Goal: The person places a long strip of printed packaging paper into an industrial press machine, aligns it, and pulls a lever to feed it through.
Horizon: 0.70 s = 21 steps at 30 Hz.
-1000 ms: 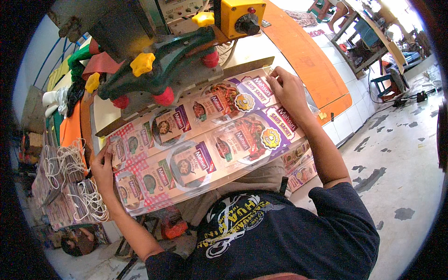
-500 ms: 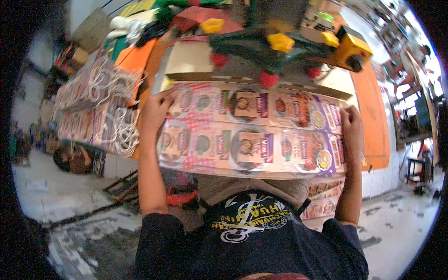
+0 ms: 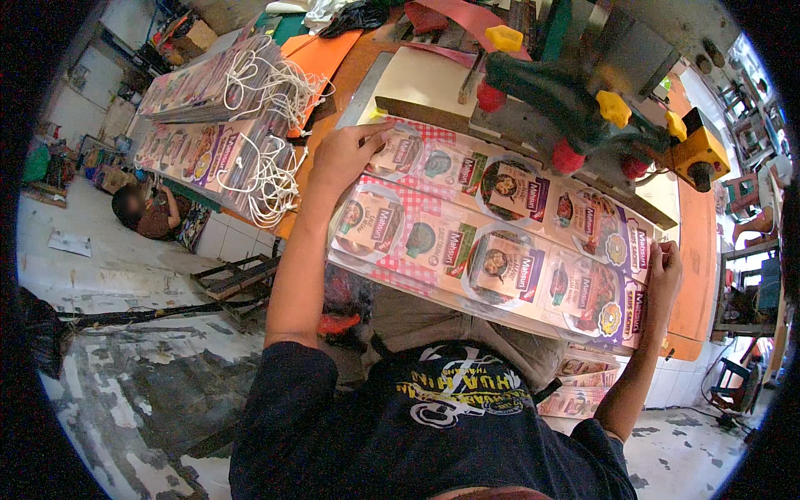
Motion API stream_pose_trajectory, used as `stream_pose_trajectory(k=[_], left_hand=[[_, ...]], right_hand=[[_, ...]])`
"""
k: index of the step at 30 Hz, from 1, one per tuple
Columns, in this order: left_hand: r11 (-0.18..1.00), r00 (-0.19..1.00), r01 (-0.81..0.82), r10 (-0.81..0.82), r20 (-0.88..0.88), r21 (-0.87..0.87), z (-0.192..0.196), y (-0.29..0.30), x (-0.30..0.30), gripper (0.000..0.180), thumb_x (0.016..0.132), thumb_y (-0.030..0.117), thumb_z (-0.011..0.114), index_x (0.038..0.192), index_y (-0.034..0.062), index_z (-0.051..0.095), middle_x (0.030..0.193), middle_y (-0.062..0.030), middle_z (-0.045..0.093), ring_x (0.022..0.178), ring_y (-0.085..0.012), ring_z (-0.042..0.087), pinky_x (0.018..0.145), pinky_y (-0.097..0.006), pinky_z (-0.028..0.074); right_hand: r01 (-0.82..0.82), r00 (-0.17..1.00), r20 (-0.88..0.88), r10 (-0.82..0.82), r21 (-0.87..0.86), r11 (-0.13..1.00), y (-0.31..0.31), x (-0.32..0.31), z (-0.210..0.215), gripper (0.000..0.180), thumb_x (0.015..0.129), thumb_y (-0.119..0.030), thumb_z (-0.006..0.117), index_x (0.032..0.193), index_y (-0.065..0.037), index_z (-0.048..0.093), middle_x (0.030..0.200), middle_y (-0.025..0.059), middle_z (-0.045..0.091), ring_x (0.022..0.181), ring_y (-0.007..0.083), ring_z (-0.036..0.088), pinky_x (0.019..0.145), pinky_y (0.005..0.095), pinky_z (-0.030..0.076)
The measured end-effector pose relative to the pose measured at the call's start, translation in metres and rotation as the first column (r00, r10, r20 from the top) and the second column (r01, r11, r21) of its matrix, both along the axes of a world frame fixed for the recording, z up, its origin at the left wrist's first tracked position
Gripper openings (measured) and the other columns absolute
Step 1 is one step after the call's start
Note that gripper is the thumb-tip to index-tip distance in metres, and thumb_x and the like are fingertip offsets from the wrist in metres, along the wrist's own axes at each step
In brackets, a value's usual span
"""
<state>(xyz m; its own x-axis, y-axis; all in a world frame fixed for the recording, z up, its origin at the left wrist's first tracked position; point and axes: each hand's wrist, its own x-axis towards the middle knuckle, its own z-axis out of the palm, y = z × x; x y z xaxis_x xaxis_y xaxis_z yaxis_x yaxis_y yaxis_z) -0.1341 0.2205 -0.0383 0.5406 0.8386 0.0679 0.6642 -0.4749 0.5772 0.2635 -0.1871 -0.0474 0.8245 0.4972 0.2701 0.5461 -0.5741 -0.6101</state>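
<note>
A long, shiny printed sheet with two rows of food pictures and a red-checked pattern lies across the work surface in front of my body. At its far left corner, my left hand is closed with thumb and fingers on the edge. My right hand is closed on the right end, its fingers curled at the border. Just beyond the sheet stands a dark machine frame with yellow knobs and red round pads. A straight bar runs along the sheet's far edge.
To the left, stacks of printed sheets carry loops of white cord. A yellow control box sits on the machine's right. The orange tabletop extends rightward. More printed pieces are below it. Someone crouches on the far left.
The whole view has tilted and shifted, so the sheet, machine and table now slant down to the right. Both hands remain at the two ends of the sheet.
</note>
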Motion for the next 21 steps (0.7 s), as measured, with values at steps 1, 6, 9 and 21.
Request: stream_pose_trajectory(k=[1,6,9,21], left_hand=[[1.000,1.000,-0.008,0.008,0.006,0.003,-0.002,0.000,-0.003,0.031,0.092,0.040,0.064,0.119,0.0275,0.073,0.095,-0.0168,0.073,0.087,-0.0346,0.070,0.077,-0.044,0.054],[0.998,1.000,0.009,-0.008,-0.005,0.062,-0.013,0.008,-0.004,0.032,0.092,0.040,0.064,0.120,0.0266,0.073,0.095,-0.0172,0.073,0.086,-0.0344,0.070,0.076,-0.043,0.054],[0.983,0.998,0.054,-0.050,-0.031,0.177,0.010,-0.007,-0.003,0.031,0.093,0.035,0.065,0.121,0.0225,0.073,0.092,-0.0188,0.073,0.082,-0.0295,0.072,0.071,-0.039,0.055],[0.993,0.993,0.105,-0.108,0.055,0.059,0.005,-0.005,-0.015,0.037,0.101,0.035,0.058,0.130,0.0132,0.067,0.091,-0.0144,0.073,0.068,-0.0090,0.056,0.057,-0.029,0.051]], right_hand=[[-0.005,1.000,-0.001,0.005,-0.005,1.000,0.002,-0.003,0.003,0.030,0.101,-0.024,0.059,0.084,0.000,0.055,0.064,0.0013,0.046,0.060,0.0087,0.039,0.054,0.0299,0.032],[0.028,0.998,-0.050,-0.029,-0.006,1.000,0.006,-0.024,0.020,0.024,0.100,-0.022,0.058,0.090,0.001,0.057,0.067,0.0114,0.056,0.062,0.0139,0.049,0.058,0.0362,0.041],[-0.009,0.999,-0.049,0.009,-0.001,1.000,0.003,-0.024,0.020,0.025,0.099,-0.023,0.059,0.092,0.001,0.058,0.069,0.0116,0.057,0.065,0.0138,0.050,0.061,0.0357,0.042],[0.110,0.993,0.041,-0.111,0.009,0.994,-0.004,-0.027,0.016,0.024,0.092,-0.029,0.066,0.092,-0.005,0.066,0.075,0.0201,0.068,0.073,0.0380,0.067,0.070,0.0476,0.048]])
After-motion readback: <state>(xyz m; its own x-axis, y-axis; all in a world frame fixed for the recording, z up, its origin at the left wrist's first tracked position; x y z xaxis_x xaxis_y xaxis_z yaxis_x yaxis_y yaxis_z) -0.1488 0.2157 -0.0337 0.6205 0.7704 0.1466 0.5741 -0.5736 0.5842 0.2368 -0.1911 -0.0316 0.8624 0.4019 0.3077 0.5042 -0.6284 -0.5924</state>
